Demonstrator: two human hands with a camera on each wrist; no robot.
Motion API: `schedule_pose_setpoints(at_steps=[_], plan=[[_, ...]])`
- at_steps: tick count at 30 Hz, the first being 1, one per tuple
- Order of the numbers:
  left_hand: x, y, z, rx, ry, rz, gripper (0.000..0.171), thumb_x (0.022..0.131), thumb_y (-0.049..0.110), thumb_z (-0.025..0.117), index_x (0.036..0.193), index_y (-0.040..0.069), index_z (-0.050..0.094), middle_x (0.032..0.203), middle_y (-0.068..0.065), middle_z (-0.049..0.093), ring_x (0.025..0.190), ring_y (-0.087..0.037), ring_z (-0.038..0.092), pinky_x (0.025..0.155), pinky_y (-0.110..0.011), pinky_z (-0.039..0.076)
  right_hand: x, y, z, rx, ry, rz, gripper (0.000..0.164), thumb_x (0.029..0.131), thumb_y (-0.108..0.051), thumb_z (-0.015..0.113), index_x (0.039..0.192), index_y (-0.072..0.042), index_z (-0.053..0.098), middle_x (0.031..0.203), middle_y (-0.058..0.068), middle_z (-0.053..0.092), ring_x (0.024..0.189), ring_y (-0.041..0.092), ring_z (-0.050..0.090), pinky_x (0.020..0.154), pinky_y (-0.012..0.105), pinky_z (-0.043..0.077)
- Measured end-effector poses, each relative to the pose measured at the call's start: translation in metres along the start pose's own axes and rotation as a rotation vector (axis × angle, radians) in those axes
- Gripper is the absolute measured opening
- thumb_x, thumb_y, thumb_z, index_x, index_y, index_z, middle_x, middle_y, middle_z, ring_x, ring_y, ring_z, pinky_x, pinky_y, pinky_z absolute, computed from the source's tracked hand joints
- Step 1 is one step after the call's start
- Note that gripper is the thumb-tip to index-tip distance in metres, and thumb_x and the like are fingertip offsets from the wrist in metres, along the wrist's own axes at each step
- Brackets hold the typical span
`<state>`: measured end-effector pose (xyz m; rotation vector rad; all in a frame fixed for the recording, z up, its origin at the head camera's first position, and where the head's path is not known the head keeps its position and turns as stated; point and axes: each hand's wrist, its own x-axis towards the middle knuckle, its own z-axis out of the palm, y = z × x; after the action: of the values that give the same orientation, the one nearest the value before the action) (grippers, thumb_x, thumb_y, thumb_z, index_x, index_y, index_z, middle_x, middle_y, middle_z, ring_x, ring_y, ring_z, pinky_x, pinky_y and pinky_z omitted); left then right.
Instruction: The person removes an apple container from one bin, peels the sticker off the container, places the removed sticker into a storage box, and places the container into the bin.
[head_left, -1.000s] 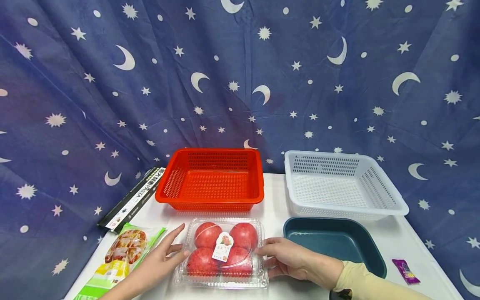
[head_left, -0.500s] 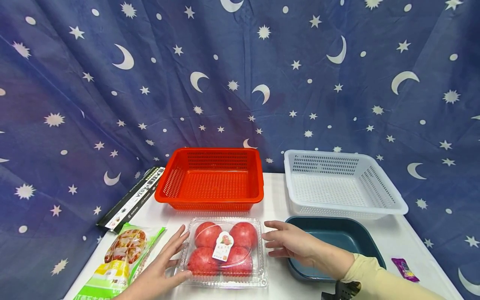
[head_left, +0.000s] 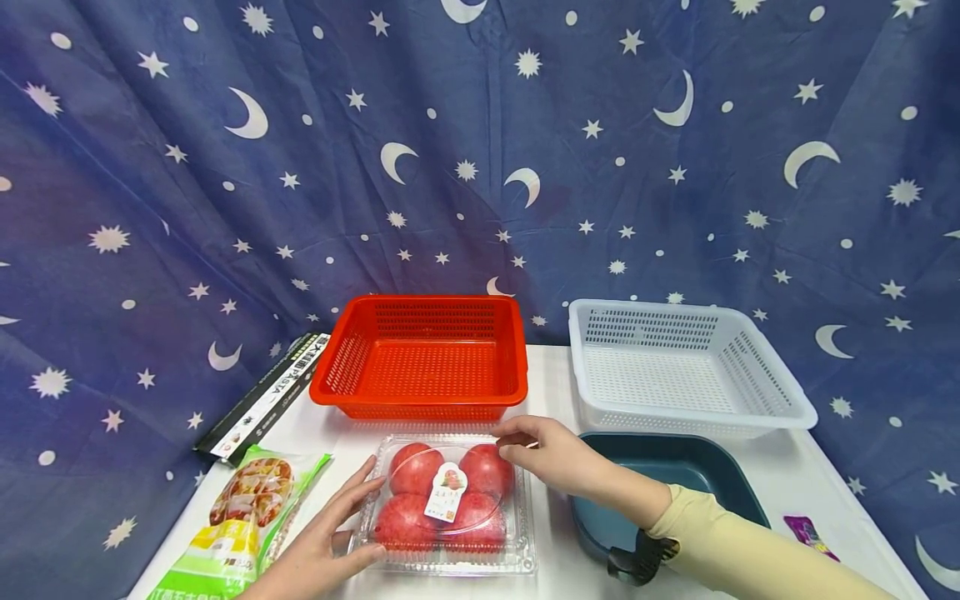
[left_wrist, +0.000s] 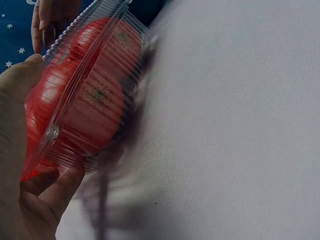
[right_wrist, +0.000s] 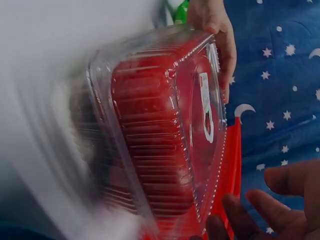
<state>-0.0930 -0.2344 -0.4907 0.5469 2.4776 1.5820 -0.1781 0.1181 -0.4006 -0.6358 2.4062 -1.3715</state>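
- Head view puts the clear clamshell box of red tomatoes (head_left: 447, 504) at the table's (head_left: 551, 392) near edge, at six o'clock from the red basket (head_left: 422, 357).
- Left hand (head_left: 330, 537) lies against the box's nine o'clock side, fingers fairly straight along the lid edge, thumb at the near corner; it steadies more than it clasps.
- Right hand (head_left: 551, 454) has left the three o'clock side, where it lay a moment ago, and now hovers over the far right corner, fingertips bent down towards the lid rim. Whether they touch it I cannot tell.
- Both wrist views are smeared; the left one shows the thumb (left_wrist: 22, 82) on the lid edge.
- My reading: the two-sided hold has given way to a try at the lid or the far edge, with the box not yet lifted.
- White basket (head_left: 686, 367) sits at two o'clock, a dark teal tray (head_left: 675, 475) at three, a snack bag (head_left: 240, 512) at nine.
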Motion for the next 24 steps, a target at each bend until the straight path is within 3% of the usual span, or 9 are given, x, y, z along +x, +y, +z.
schedule_pose_setpoints(at_steps=[8, 14, 24], plan=[[0.0, -0.002, 0.002, -0.054, -0.002, -0.033, 0.07, 0.095, 0.014, 0.075, 0.156, 0.018, 0.04, 0.17, -0.015, 0.009, 0.139, -0.061, 0.03, 0.094, -0.039, 0.053, 0.018, -0.006, 0.018, -0.258, 0.006, -0.153, 0.026, 0.095, -0.014, 0.07, 0.12, -0.008, 0.074, 0.111, 0.004, 0.073, 0.101, 0.02, 0.062, 0.091, 0.044, 0.052], [0.0, -0.003, 0.002, -0.078, 0.005, -0.035, 0.07, 0.094, 0.012, 0.075, 0.155, 0.017, 0.04, 0.17, -0.015, 0.008, 0.138, -0.063, 0.029, 0.092, -0.039, 0.054, 0.027, -0.008, 0.031, -0.397, -0.008, -0.158, 0.021, 0.091, -0.018, 0.076, 0.112, -0.018, 0.079, 0.105, -0.003, 0.073, 0.095, 0.013, 0.053, 0.079, 0.03, 0.047], [0.0, -0.002, 0.002, -0.082, 0.007, -0.044, 0.07, 0.094, 0.011, 0.075, 0.155, 0.018, 0.041, 0.17, -0.015, 0.009, 0.138, -0.062, 0.03, 0.092, -0.04, 0.054, 0.04, -0.009, 0.045, -0.571, -0.007, -0.272, 0.018, 0.087, -0.024, 0.082, 0.105, -0.025, 0.082, 0.086, -0.01, 0.064, 0.08, 0.009, 0.041, 0.068, 0.024, 0.034]])
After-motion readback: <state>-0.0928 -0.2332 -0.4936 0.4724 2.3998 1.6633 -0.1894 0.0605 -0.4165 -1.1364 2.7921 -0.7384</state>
